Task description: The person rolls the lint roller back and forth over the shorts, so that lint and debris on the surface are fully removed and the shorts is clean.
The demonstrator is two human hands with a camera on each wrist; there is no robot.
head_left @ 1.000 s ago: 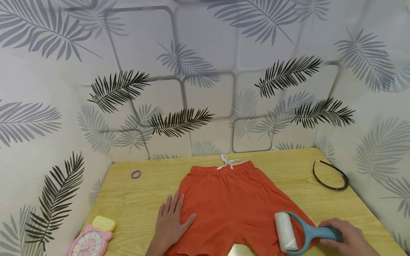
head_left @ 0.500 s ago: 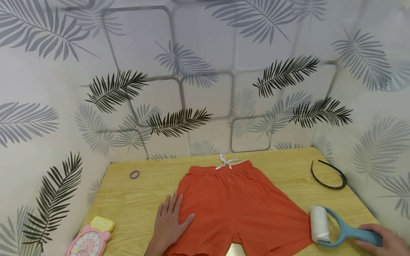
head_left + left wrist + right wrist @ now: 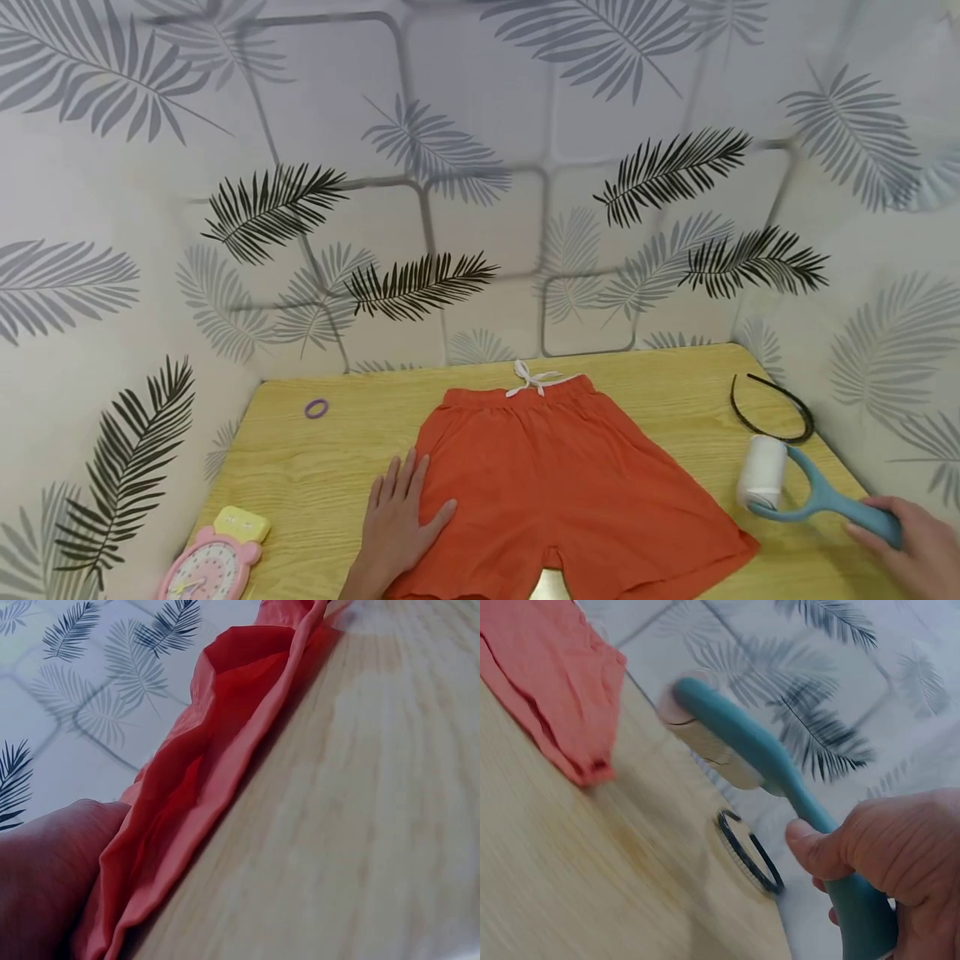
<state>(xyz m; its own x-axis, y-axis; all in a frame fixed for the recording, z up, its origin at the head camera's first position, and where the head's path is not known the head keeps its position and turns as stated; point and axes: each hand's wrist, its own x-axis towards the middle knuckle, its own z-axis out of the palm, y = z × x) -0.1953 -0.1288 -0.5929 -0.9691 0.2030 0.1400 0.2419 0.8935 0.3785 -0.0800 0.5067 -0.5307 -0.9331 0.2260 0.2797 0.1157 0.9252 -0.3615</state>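
Red-orange shorts [image 3: 525, 475] with a white drawstring lie spread out on the wooden table. My left hand [image 3: 397, 521] rests flat on their left edge, fingers straight and thumb spread; in the left wrist view the open leg hem of the shorts [image 3: 202, 787] runs past that hand. Beyond the shorts' right side, my right hand [image 3: 915, 542] grips the blue handle of a lint roller [image 3: 813, 492]. The right wrist view shows this lint roller [image 3: 757, 750] raised above the tabletop, its white roll apart from the shorts, with my thumb along the handle.
A black headband [image 3: 772, 433] lies by the right edge of the wooden table [image 3: 322, 475]. At the far left is a purple ring-shaped band [image 3: 317, 408]. A pink and yellow toy clock [image 3: 210, 567] sits at the near left. Leaf-patterned sheeting [image 3: 480, 208] stands behind and at both sides.
My right hand has carried the lint roller from the right leg of the shorts rightward past their edge, then up off the table. The left hand has stayed in place.
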